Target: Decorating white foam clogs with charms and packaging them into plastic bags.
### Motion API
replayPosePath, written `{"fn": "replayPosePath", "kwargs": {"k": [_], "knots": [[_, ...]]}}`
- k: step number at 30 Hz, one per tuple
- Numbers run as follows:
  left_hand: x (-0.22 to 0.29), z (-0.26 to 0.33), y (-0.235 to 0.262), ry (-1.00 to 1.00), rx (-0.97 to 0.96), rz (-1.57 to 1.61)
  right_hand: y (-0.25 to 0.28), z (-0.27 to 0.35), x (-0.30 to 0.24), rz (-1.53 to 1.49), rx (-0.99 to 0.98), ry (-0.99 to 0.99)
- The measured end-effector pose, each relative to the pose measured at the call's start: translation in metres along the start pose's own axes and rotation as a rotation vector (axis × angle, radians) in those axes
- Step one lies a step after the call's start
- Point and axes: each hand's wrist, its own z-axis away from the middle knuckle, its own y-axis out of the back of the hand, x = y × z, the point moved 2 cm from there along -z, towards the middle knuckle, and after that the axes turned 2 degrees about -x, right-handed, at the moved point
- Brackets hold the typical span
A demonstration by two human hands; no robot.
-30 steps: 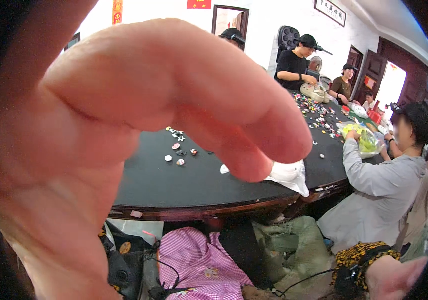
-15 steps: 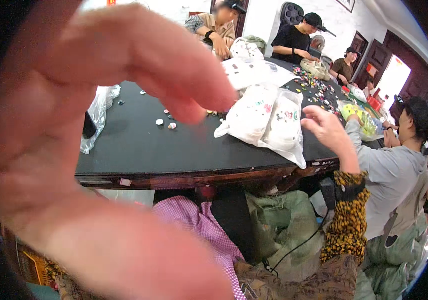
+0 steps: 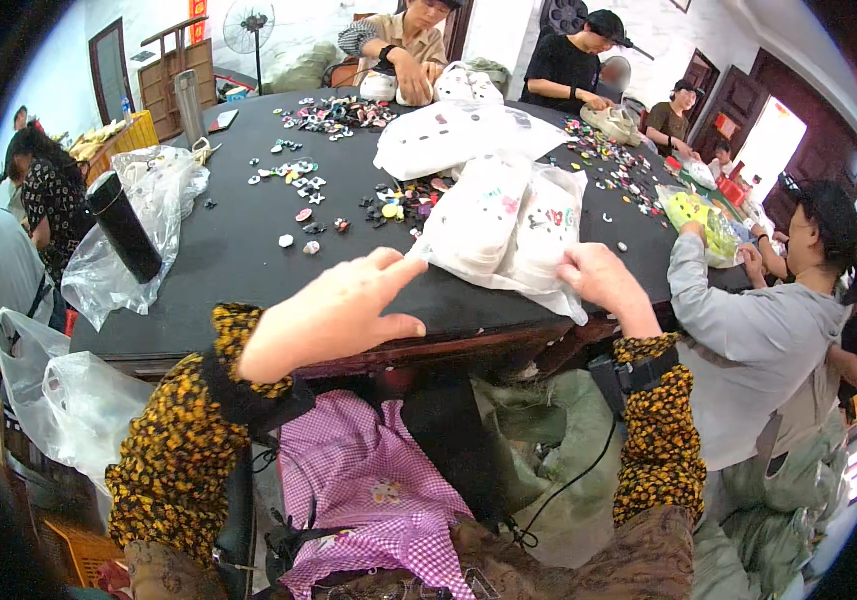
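A pair of white clogs (image 3: 489, 215) with small coloured charms lies in a clear plastic bag (image 3: 561, 302) near the table's front edge. My left hand (image 3: 339, 308) is open, thumb spread from the stretched fingers; its fingertips come up to the bag's left corner. On the other side my right hand (image 3: 609, 284) has its fingers bent in against the bag's right edge, pinching the plastic by the heel end of one clog. Its thumb is partly hidden. Another flat white bag (image 3: 459, 135) lies just behind the clogs.
Loose shoe charms (image 3: 389, 203) are scattered over the black table (image 3: 249, 270). To the left stands a black thermos (image 3: 124, 228) on clear plastic. Co-workers sit around the far and right sides, one in a grey top (image 3: 749, 300) close by my right arm.
My left hand, which filled much of the picture close to the camera, has come down to the bag's left side. My right hand has closed in on the bag's right edge.
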Motion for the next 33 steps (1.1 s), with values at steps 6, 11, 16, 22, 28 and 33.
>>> {"fn": "replayPosePath", "kwargs": {"k": [6, 11, 16, 22, 28, 33], "knots": [[0.004, -0.010, -0.011, 0.051, -0.007, 0.128, 0.012, -0.010, -0.057, -0.794, -0.062, -0.063], [0.008, -0.015, -0.012, 0.085, 0.096, 0.231, -0.009, -0.034, -0.123, -0.773, -0.048, 0.121], [-0.017, 0.001, -0.002, 0.222, 0.224, 0.117, -0.044, -0.048, -0.197, -0.877, 0.157, 0.405], [-0.057, 0.027, -0.003, 0.192, 0.214, 0.127, -0.045, -0.013, -0.224, -0.883, 0.108, 0.616], [-0.065, 0.025, -0.016, 0.212, 0.203, 0.062, -0.005, 0.010, -0.138, -0.803, 0.409, 0.280], [-0.073, 0.031, -0.011, 0.187, 0.315, -0.027, -0.008, 0.001, -0.024, -0.755, 0.596, -0.052]]}}
